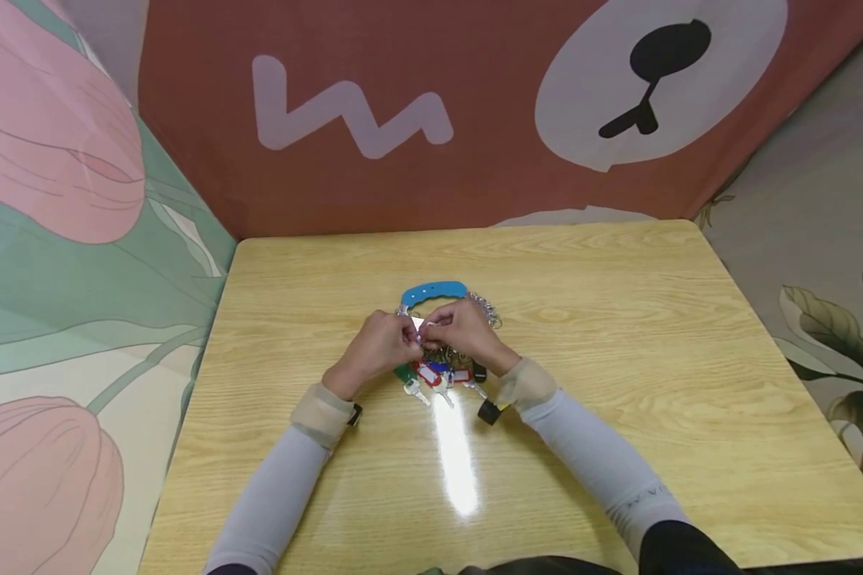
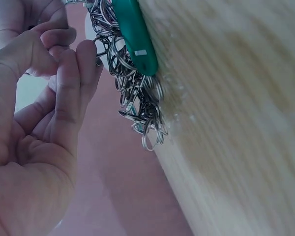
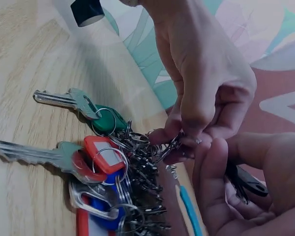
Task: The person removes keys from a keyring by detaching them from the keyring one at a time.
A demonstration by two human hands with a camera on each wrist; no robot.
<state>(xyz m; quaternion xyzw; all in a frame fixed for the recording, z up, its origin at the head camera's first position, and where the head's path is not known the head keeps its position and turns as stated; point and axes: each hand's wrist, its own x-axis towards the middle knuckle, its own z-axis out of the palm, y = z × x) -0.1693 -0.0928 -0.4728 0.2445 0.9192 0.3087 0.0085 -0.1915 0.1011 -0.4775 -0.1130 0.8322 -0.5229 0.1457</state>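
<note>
My left hand [image 1: 387, 343] pinches a small metal split ring [image 3: 174, 142] between thumb and fingers, above the ring bunch. Close against it, the fingers of my right hand [image 1: 466, 329] curl round a black tag-like piece [image 3: 250, 182], its far part hidden in the palm. Their fingertips meet at the ring, and a white patch [image 1: 418, 323] shows between them. Below hang several linked metal rings [image 2: 120, 64] with a green key tag [image 3: 108, 120], a red key tag [image 3: 105, 153], a blue tag [image 1: 439, 368] and silver keys [image 3: 34, 157].
A blue curved handle [image 1: 434, 291] lies behind the hands, with a heap of metal rings [image 1: 485, 307] at its right end. The wooden table [image 1: 618, 335] meets a brown patterned wall [image 1: 331, 192] at the back. Each wrist wears a small black camera [image 1: 489, 412].
</note>
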